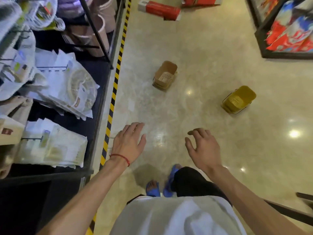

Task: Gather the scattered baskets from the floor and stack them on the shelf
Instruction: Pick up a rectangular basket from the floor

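Observation:
A tan basket (165, 75) stands on the shiny floor ahead, looking like a small nested stack. A yellow basket (239, 99) with a thin wire handle sits further right on the floor. My left hand (129, 141) hovers with fingers spread and relaxed, holding nothing, well short of the tan basket. My right hand (202, 146) hangs over the floor with fingers loosely curled and empty, below and left of the yellow basket. The shelf (94, 116) with dark boards runs along the left.
Packaged goods (71, 94) in clear bags fill the left shelf, edged by yellow-black hazard tape (115, 82). Red boxes (160, 10) lie on the floor far ahead. A display of red and blue packets (291, 31) stands at the upper right. My feet in blue sandals (162, 184) are below.

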